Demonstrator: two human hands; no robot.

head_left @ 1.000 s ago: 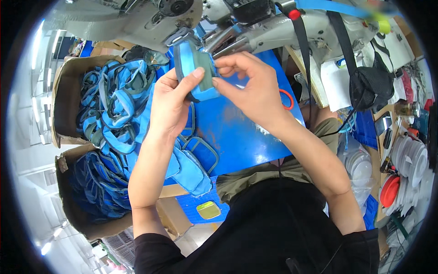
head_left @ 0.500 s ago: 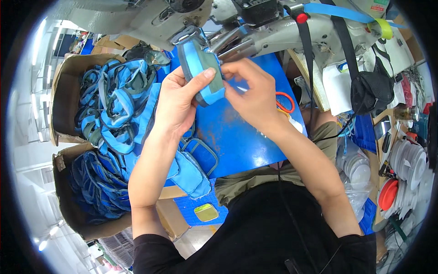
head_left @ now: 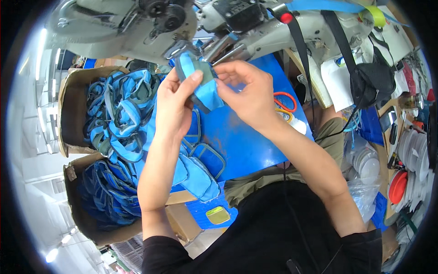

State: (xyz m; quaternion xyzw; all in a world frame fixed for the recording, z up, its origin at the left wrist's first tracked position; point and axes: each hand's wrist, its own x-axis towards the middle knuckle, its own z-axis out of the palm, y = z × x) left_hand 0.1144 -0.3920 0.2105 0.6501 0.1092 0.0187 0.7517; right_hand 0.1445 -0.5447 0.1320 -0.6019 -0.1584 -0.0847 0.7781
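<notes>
A blue and grey-green fabric band (head_left: 210, 94), bent into a curve, hangs just under the metal parts of a sewing machine (head_left: 109, 34). My left hand (head_left: 172, 109) grips its left side, the thumb pressed flat on the grey part and the fingers behind. At the band's right edge, my right hand (head_left: 252, 95) pinches the cloth between thumb and bent fingers; the fingertips are partly hidden. The band's upper end reaches the machine's metal foot area, where the contact is hard to make out.
A blue tabletop (head_left: 246, 141) lies beneath my hands, with red-handled scissors (head_left: 286, 101) at its right. Cardboard boxes (head_left: 73, 114) of blue fabric pieces stand at left. Flat blue panels (head_left: 198, 176) overhang the near edge. Black straps (head_left: 303, 59) hang at right.
The view has shifted, so the machine shows more. The band has tilted and its lower blue end now bulges to the right. Both hands keep hold of it, my right fingers slightly more spread.
</notes>
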